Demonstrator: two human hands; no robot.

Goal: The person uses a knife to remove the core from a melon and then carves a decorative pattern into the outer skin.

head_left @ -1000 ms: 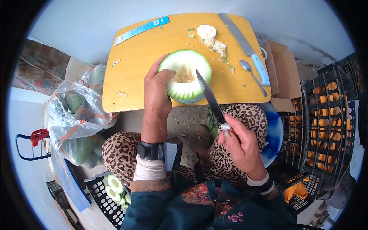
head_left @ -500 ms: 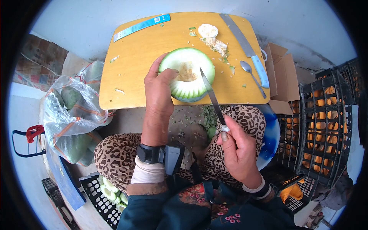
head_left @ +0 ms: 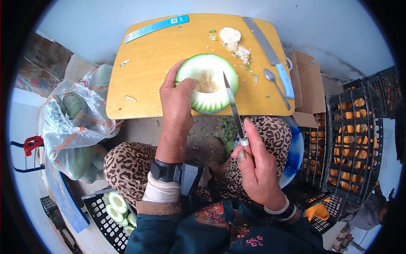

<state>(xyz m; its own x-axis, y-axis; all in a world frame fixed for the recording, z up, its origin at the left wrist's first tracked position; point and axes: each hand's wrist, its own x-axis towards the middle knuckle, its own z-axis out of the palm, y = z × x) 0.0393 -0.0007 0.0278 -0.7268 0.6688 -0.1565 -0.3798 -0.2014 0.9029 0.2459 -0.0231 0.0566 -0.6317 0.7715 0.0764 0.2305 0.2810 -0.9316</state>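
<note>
My left hand (head_left: pixel 176 99) grips a halved winter melon (head_left: pixel 211 65) by its left side, thumb over the rim and fingers behind the rind. White flesh and a seedy hollow face up towards me, and the near edge is cut into a row of notches. My right hand (head_left: pixel 260 167) is closed round the handle of a small knife (head_left: pixel 233 106). Its narrow blade points up and away, overlapping the right side of the melon's cut face in this view. The melon is at the near edge of the yellow table (head_left: pixel 144 91).
A large blue-handled knife (head_left: pixel 264 44), a spoon (head_left: pixel 275 86), scooped seeds (head_left: pixel 239 51) and a blue strip package (head_left: pixel 156 28) lie on the table. Bagged melons (head_left: pixel 76 127) stand left. Black crates (head_left: pixel 354 139) with orange pieces are at right; notched pale-green pieces (head_left: pixel 117 203) fill a lower-left crate.
My right hand has shifted slightly left and the small knife stands a little more upright. My left hand keeps its hold on the melon; the whole view has moved slightly.
</note>
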